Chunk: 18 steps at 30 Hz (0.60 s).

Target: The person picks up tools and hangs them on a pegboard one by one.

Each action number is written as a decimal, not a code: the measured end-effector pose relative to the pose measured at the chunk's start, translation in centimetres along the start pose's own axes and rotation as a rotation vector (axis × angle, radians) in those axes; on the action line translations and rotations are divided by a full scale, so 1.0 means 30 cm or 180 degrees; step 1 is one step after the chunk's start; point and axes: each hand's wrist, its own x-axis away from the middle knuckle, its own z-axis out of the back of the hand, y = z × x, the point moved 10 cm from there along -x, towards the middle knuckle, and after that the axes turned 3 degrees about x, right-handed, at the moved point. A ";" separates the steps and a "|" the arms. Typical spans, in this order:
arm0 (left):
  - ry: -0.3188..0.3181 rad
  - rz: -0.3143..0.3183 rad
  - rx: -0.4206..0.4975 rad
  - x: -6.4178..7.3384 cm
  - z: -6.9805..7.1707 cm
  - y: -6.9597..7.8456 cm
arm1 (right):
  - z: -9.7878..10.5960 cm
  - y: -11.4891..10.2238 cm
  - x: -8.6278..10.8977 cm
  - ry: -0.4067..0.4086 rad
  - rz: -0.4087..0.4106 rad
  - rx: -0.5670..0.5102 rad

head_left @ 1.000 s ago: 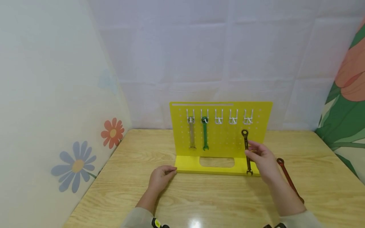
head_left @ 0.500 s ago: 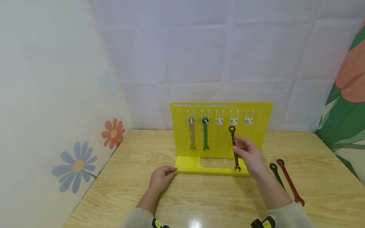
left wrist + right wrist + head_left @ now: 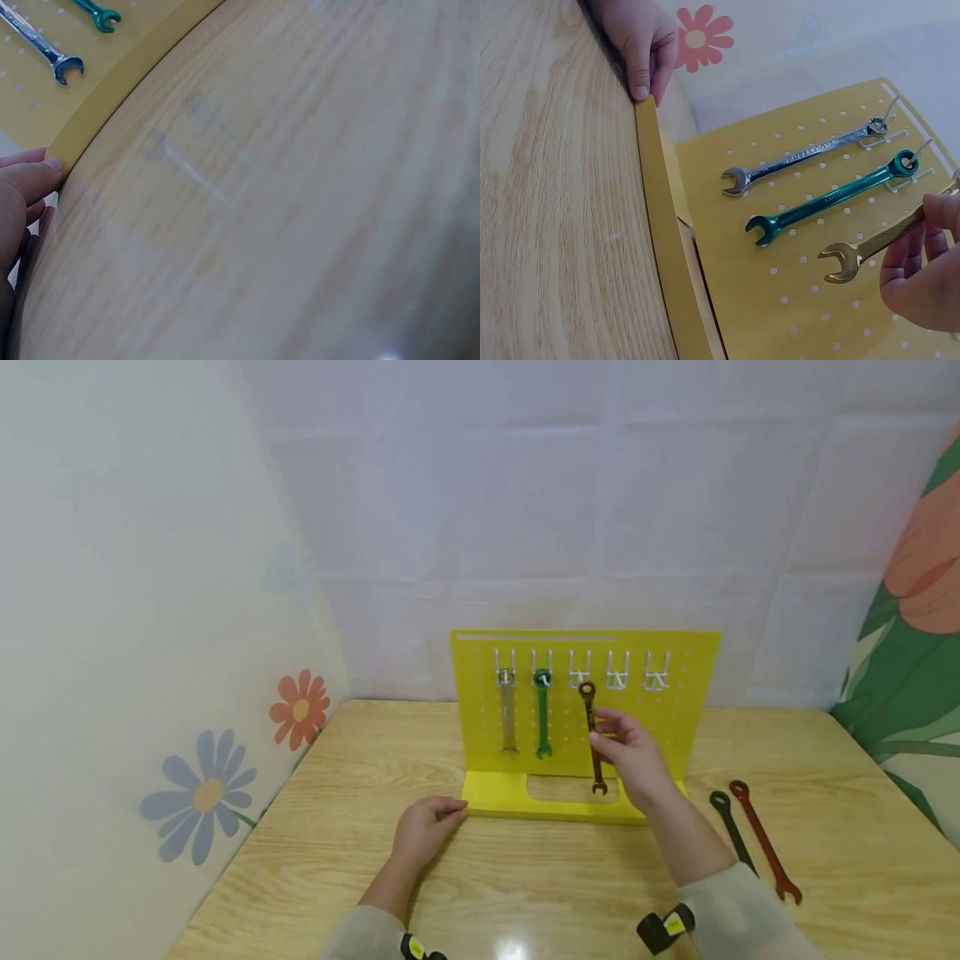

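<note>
My right hand (image 3: 633, 760) pinches a bronze-gold combination wrench (image 3: 885, 238) between thumb and fingers. The wrench stands nearly upright in front of the yellow pegboard (image 3: 480, 718), its ring end just below the middle hook (image 3: 579, 670). At the board's front left corner, my left hand (image 3: 423, 833) grips the edge of the yellow base (image 3: 495, 793) with thumb and fingertips. A silver wrench (image 3: 806, 159) and a green wrench (image 3: 832, 201) hang by their ring ends from the two leftmost hooks.
On the wooden table (image 3: 525, 885), a black wrench (image 3: 733, 831) and a red wrench (image 3: 765, 843) lie to the right, the black one partly behind the right forearm. Two bare hooks (image 3: 636, 670) are on the board's right half. A pale cloth wall (image 3: 465, 510) rises behind.
My right hand has carried the bronze-gold wrench leftward along the board and slightly up, from below the rightmost hook to the middle one. The black wrench has come into view. My left hand stays put.
</note>
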 end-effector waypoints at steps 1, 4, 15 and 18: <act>0.0000 -0.0001 0.0000 0.000 0.000 0.001 | -0.004 0.001 -0.004 0.0001 -0.0002 -0.0035; 0.0000 -0.0001 -0.0009 -0.001 0.001 0.006 | -0.014 0.003 -0.012 -0.0014 -0.0016 -0.0092; -0.0003 0.0028 -0.0027 0.002 0.004 0.010 | -0.031 0.022 -0.047 -0.0017 -0.0118 -0.0119; -0.0010 0.0050 -0.0017 0.005 0.004 0.010 | -0.036 0.028 -0.058 -0.0007 -0.0151 -0.0138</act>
